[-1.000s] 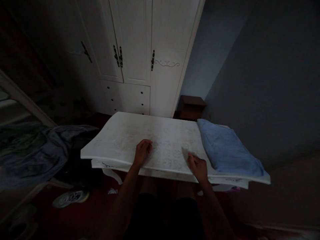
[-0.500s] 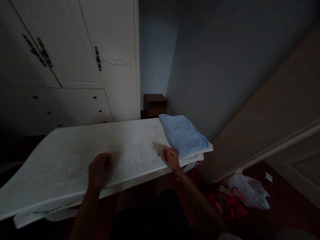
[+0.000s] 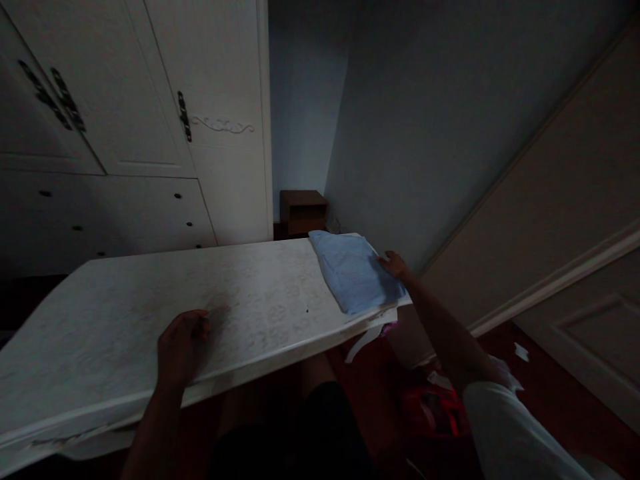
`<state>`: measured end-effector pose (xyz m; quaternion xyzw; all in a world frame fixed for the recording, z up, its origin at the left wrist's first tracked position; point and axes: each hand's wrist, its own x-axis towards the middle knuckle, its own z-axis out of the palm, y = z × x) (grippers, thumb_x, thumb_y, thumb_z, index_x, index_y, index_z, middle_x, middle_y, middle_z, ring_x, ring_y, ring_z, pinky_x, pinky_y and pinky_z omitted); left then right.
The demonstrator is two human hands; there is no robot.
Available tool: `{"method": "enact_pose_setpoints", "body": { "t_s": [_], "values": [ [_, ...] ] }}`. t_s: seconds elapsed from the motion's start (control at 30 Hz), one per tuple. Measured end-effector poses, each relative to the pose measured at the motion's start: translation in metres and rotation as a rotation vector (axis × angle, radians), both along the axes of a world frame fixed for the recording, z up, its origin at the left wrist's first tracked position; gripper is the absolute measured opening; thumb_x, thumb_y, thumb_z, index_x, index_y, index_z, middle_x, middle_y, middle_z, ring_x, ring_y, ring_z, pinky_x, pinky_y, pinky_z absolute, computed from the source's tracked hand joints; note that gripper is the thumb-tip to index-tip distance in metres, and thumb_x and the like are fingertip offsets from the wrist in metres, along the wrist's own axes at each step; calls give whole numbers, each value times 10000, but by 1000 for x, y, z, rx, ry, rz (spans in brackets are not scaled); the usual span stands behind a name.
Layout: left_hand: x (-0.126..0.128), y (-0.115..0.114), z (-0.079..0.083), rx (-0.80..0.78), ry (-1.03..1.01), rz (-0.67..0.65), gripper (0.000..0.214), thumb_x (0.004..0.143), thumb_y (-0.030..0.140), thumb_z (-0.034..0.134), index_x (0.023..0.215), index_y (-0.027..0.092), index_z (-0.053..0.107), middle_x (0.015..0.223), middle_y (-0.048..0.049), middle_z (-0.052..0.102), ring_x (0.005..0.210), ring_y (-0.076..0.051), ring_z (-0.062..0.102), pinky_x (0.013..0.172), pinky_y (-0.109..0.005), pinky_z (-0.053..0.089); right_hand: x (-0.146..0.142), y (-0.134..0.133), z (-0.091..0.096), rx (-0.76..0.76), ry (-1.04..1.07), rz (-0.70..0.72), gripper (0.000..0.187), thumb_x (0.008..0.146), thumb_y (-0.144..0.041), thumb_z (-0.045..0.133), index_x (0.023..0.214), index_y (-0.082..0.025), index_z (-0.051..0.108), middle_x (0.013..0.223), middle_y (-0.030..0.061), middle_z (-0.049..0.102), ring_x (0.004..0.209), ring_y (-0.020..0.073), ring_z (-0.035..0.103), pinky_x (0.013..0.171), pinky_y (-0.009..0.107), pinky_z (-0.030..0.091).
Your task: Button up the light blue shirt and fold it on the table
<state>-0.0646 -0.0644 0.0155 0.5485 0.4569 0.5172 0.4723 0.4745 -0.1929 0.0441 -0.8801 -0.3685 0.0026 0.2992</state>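
On the white patterned table (image 3: 240, 293), a folded light-blue cloth (image 3: 345, 270) lies flat at the right end. My right hand (image 3: 395, 265) rests at the cloth's right edge, its fingers stretched out and the thumb apart. My left hand (image 3: 181, 343) is over the near left part of the tabletop, with the fingers curled in and nothing seen poking out of them. Between the hands a tiny dark speck (image 3: 307, 311) shows on the surface. Below the cloth, a white strip (image 3: 365, 343) hangs from the table's near side.
A white wardrobe (image 3: 225, 180) with dark handles stands behind the table. In the corner sits a small brown cabinet (image 3: 305, 200). A grey wall (image 3: 415, 133) closes off the right side. Red bags (image 3: 430, 410) and a white scrap (image 3: 521, 351) lie on the dark red floor.
My right hand has moved right and away from me, from the cloth's near left side to its right edge. A yellowish patch beside it is gone. My left hand stays curled.
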Motion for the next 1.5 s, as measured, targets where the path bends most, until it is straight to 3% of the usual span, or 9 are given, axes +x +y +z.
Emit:
{"method": "enact_pose_setpoints", "body": {
  "t_s": [0.13,0.33,0.7,0.93,1.07,1.17,1.3,1.4,1.5],
  "values": [
    [0,-2,3,-59,-36,11,286,725,479,605,765,200,660,610,4,601,553,-135,525,518,-250,435,2,2,-21,-117,-9,60,436,800,-404,667,1134,-123,660,1151,178,688,1055,287,650,889,359,488],
    [-1,0,-1,-31,4,13,345,716,511,603,792,180,665,611,-3,602,558,-140,526,528,-255,430,-17,6,-39,-131,-126,125,485,852,-358,577,1242,-72,607,1258,231,623,1196,313,573,1019,397,406],
    [7,-7,-2,51,118,20,300,737,445,544,793,175,662,582,5,593,497,-127,504,482,-236,396,-42,9,-44,54,-102,271,396,787,-200,524,1143,-160,693,1188,136,673,1123,287,614,1041,452,429],
    [36,-34,1,90,110,56,271,769,416,513,765,184,654,580,-2,602,510,-137,515,508,-245,401,-100,38,-47,263,48,429,330,769,-207,543,1047,-204,721,1121,90,707,1073,247,641,1016,444,454],
    [73,-68,19,168,82,-119,247,802,396,543,822,190,677,704,-29,653,639,-159,578,596,-264,445,-152,57,-36,356,155,526,307,740,-253,616,1022,-203,725,1094,70,719,1014,232,661,961,420,487],
    [102,-77,42,237,42,-130,199,784,361,629,893,200,672,863,-47,675,742,-160,600,645,-257,457,-197,61,-15,527,321,622,293,717,-283,674,993,-203,733,1041,64,712,955,220,652,916,393,497],
    [130,-54,68,80,-94,-180,350,718,433,731,940,178,641,949,-73,656,745,-153,604,597,-246,464,-252,55,15,718,458,795,260,722,-290,723,977,-242,731,998,33,669,947,185,627,888,331,500],
    [139,-29,79,-127,-103,-298,446,701,570,716,817,151,617,709,-35,605,553,-129,555,457,-235,417,-276,52,24,760,575,905,339,706,-310,753,1039,-262,707,1059,29,658,1018,182,613,937,325,487],
    [139,-12,83,-103,-22,-366,473,649,593,745,616,159,560,507,24,491,432,-103,478,386,-222,381,-279,50,22,723,753,927,462,661,-362,792,1097,-257,681,1091,37,675,1058,202,614,946,342,495]
  ]
}}
